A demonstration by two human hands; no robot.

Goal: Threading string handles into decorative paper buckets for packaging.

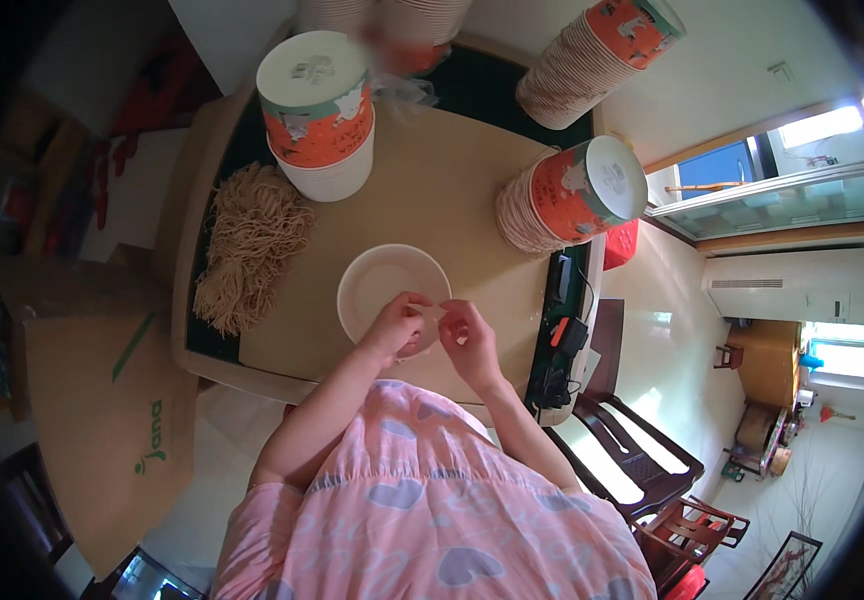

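Observation:
My left hand [398, 328] and my right hand [469, 344] meet over the near rim of a round white paper bucket [372, 283], whose open mouth faces up. The fingers of both hands are closed in a pinch, their tips almost touching. Whatever lies between them is too small to make out. To the left of the bucket lies a loose heap of beige strings [252, 245]. Behind it an upside-down stack of orange and white paper buckets [319, 130] stands on the table.
More stacked paper buckets lean at the right [577, 195] and back right [602, 62] of the table [432, 180]. A power strip [558, 280] with an orange plug and black adapters runs along the right edge. A large cardboard box [112, 420] stands left, wooden chairs [632, 460] right.

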